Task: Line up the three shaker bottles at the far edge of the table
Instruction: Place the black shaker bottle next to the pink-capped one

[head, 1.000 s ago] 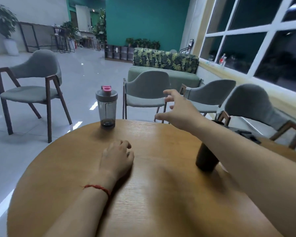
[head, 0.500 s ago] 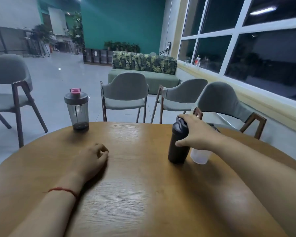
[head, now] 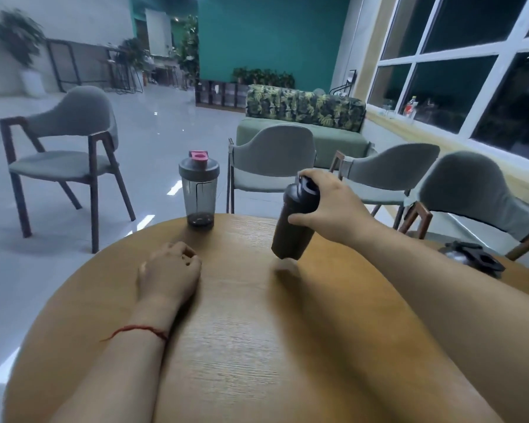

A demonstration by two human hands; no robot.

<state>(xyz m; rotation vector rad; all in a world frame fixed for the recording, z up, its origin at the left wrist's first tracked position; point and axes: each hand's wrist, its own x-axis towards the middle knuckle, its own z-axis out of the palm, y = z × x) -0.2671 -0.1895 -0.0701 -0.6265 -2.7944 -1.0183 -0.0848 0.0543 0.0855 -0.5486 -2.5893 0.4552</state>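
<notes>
On the round wooden table [head: 257,346], the left hand [head: 168,270] lies nearest, loosely curled and resting knuckles-up on the wood with nothing in it, the forearm flat and a red string around the wrist. Further out, the right hand [head: 327,209] reaches forward with the arm stretched across the table, fingers and thumb wrapped around the upper part of the dark brown shaker bottle with a black lid [head: 293,221]; the bottle is tilted and seems lifted just clear of the tabletop, its shadow below. To the right, near the table's edge, the clear shaker bottle with a black flip lid [head: 471,257] is mostly hidden behind the right forearm. At the far edge stands the smoky grey translucent shaker bottle with a pink cap [head: 199,190], upright. By my judgement one bottle is placed, the second is on its way, and the third is left to move.
</notes>
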